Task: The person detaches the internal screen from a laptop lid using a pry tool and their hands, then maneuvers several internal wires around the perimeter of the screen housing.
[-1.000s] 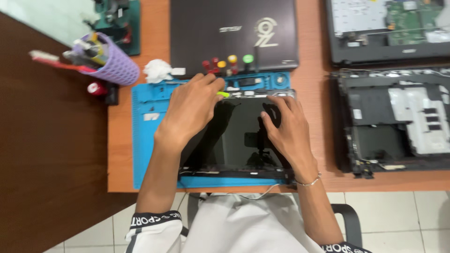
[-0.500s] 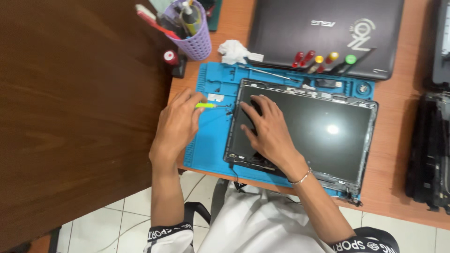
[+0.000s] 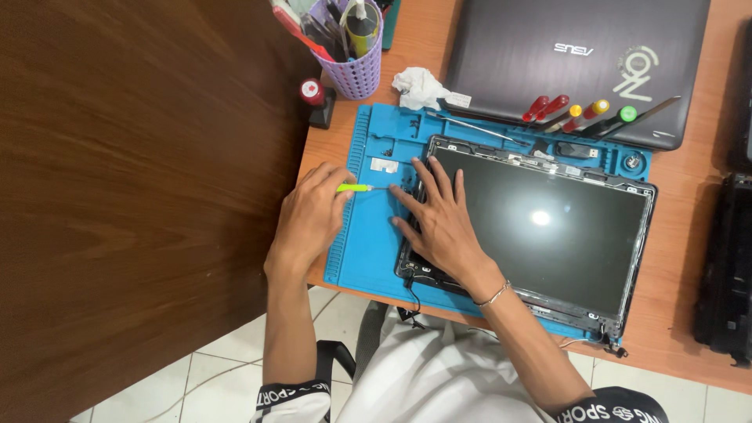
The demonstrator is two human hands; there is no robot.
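Observation:
A laptop screen panel [image 3: 548, 227] with its dark glass up lies on a blue work mat [image 3: 376, 235]. My left hand [image 3: 309, 219] grips a thin screwdriver with a green handle [image 3: 354, 187]; its tip points right toward the panel's left edge. My right hand [image 3: 439, 223] lies flat on the panel's left side with fingers spread, fingertips beside the screwdriver's tip. A small silver piece [image 3: 384, 164] rests on the mat just above the tool.
A closed dark laptop [image 3: 572, 63] lies behind the mat, with several red, yellow and green-handled screwdrivers [image 3: 580, 113] along its front edge. A purple tool basket [image 3: 352, 55], crumpled tissue [image 3: 419, 86], a dark wooden surface [image 3: 141, 196] at left, and an opened laptop chassis [image 3: 724, 266] at right.
The view has shifted left and tilted. The panel now lies flat on the mat, my right hand moved onto its left side, and my left hand brought the green screwdriver to its edge.

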